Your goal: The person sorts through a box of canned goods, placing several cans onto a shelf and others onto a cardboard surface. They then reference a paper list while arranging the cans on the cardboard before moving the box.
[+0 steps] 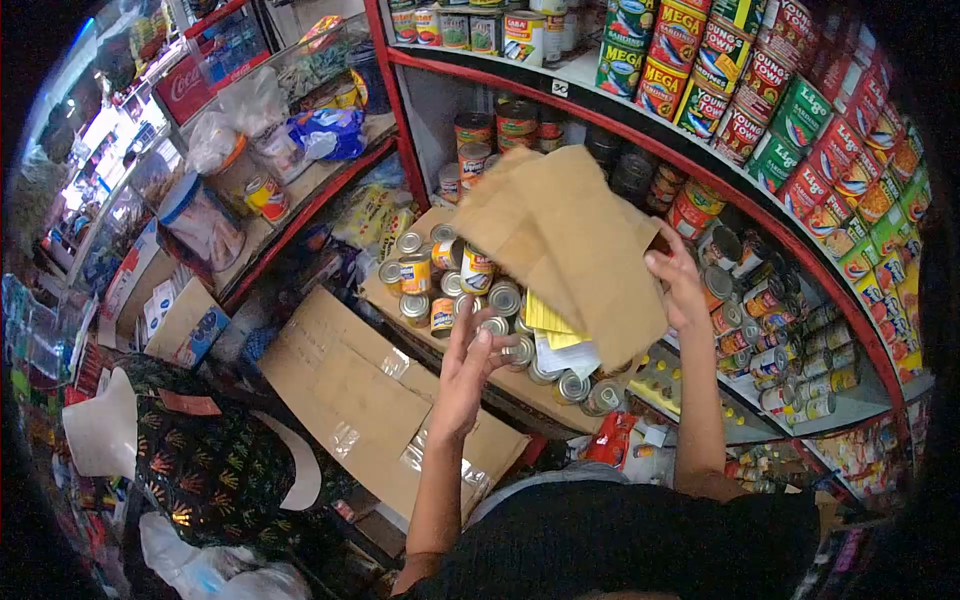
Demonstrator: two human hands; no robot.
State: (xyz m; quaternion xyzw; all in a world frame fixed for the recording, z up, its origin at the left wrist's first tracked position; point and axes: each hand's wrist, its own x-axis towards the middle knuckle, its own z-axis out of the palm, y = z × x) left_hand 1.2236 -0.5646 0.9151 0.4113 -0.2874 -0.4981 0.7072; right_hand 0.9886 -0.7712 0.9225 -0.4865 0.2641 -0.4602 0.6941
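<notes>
My right hand [680, 278] grips the right edge of some brown cardboard pieces [600, 240], which are tilted above a group of small cans. My left hand [465, 368] is raised with its fingers apart and holds nothing; it is nearest to the small cans [505, 297]. Several of these stand upright with silver lids showing, some with yellow and orange labels. Yellow paper sheets [550, 314] and white paper sheets [570, 356] lie among the cans, partly hidden under the cardboard. The cans rest on a cardboard-covered surface [560, 408].
A large flattened carton [350, 385] lies to the left of my left arm. Red-edged shelves [560, 88] curve round the back and right, stacked with sardine cans [725, 50]. A plastic jar [200, 220] stands on the left counter. A dark patterned chair-like item [215, 455] sits lower left.
</notes>
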